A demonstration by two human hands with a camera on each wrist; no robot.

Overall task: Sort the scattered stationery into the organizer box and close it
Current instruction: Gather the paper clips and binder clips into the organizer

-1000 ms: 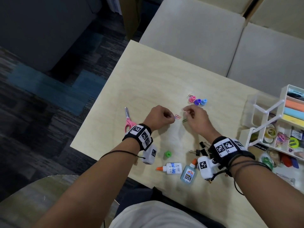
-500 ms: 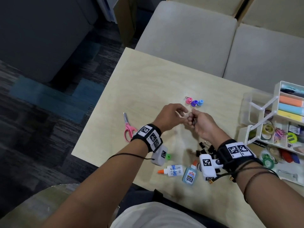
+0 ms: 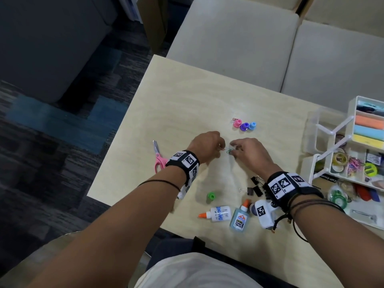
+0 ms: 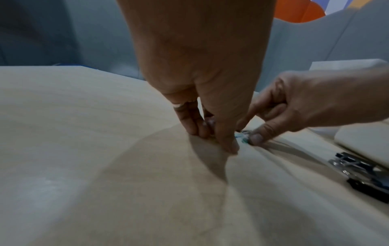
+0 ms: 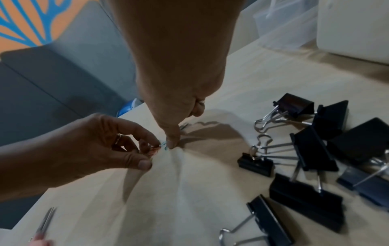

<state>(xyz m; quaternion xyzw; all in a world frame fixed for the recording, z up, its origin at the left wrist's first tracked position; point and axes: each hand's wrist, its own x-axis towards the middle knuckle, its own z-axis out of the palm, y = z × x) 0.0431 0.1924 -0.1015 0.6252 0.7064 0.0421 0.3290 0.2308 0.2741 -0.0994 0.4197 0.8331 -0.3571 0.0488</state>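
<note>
A green paper clip (image 3: pixel 229 151) lies on the pale wooden table (image 3: pixel 187 104) between my two hands. My left hand (image 3: pixel 207 146) has its fingers curled and pinches a reddish paper clip (image 5: pixel 152 152), its fingertips down at the table. My right hand (image 3: pixel 247 150) reaches in from the right, and its thumb and forefinger close on the green clip (image 5: pixel 164 147) against the table top. The white organizer box (image 3: pixel 351 104) stands open at the right edge, with tapes and coloured clips in its trays.
Pink scissors (image 3: pixel 159 161) lie left of my left wrist. Pink, purple and blue pins (image 3: pixel 244 126) sit beyond the hands, a green one (image 3: pixel 211 196) nearer. Two glue bottles (image 3: pixel 220 213) and several black binder clips (image 5: pixel 305 149) lie near the front edge. Grey seats stand behind the table.
Half a second ago both hands met a little above the table. They have since come down, and the right hand's fingertips now sit on the green clip.
</note>
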